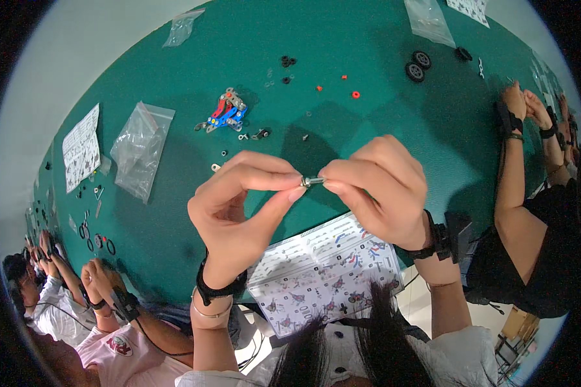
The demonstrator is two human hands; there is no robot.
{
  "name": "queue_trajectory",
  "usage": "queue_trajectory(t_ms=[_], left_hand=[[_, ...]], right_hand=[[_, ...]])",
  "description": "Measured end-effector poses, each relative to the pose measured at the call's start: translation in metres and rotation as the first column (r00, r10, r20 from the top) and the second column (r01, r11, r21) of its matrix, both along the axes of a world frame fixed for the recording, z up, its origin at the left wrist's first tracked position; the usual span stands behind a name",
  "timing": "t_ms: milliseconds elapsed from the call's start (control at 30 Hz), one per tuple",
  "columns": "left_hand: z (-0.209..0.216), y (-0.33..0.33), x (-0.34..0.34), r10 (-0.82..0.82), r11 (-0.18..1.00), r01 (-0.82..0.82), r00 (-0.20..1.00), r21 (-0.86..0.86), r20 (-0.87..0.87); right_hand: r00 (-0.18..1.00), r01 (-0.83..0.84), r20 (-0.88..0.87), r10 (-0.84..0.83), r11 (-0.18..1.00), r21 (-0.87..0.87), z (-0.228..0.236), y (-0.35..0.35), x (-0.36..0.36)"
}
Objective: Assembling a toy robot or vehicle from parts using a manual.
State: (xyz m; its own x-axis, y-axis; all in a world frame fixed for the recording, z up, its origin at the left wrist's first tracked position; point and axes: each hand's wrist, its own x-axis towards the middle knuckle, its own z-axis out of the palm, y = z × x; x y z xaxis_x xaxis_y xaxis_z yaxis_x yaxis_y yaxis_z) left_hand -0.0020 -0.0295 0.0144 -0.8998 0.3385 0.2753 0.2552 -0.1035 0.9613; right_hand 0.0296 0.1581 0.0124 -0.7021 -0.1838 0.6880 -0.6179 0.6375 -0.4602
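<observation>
Fingers [277,205] of the left hand [229,222] and right hand [382,192] clamp a metal screw [313,182], thumb and forefinger pinched on each end, above the green table [368,39] toward its near edge. Below the hands, a printed sheet [329,274] lies across that edge. Beyond the left hand sits a red-and-blue model [224,116]; farther from the near edge are black rings [286,62], a red ring [356,95] and, to the right, two wheels [415,71]. A clear bag [139,158] and a paper [82,151] lie toward the left edge. A co-worker's hands [514,103] are by the right edge.
</observation>
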Motion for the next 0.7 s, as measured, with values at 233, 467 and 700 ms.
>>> queue_trajectory(t_ms=[233,467,700], left_hand=[[-0.001,-0.001,-0.001,0.035,0.995,-0.049,0.988,-0.092,-0.151],[-0.001,0.001,-0.001,-0.018,0.991,-0.011,0.978,-0.134,-0.21],[-0.004,0.002,0.0,-0.065,0.986,0.02,0.961,-0.167,-0.269]], right_hand=[[0.969,-0.077,0.221,0.108,0.987,-0.141,0.006,0.004,-0.002],[0.786,-0.056,0.554,0.274,0.924,-0.378,0.014,0.009,0.002],[0.673,0.032,0.643,0.364,0.855,-0.518,0.004,0.006,0.002]])
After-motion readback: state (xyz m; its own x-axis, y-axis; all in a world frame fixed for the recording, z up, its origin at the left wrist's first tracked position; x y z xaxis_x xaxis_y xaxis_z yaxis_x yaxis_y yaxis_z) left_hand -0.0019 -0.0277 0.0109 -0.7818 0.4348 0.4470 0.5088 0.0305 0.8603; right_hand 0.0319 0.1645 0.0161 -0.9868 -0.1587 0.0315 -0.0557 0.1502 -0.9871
